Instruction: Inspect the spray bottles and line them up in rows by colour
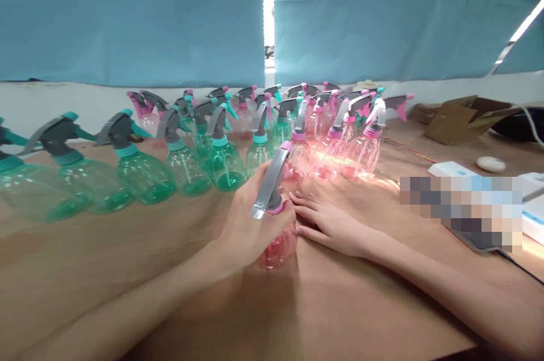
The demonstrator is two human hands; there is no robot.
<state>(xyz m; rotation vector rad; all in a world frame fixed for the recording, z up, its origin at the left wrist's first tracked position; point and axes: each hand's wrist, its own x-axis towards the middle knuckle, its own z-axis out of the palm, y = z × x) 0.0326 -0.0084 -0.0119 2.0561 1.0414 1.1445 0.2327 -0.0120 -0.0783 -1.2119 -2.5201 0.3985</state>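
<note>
Blue sheeting (127, 15) backs the bench (127, 247), where the left grip (246, 216), wrapped round a pink spray bottle (278, 250) before other bottles (228, 165), should hold firmly without squashing it, the right grip (329, 222) lying flat, fingers extended, beside it.

Nearest pink bottle (276, 252) partly behind the left hand's fingers (287, 216)
</note>
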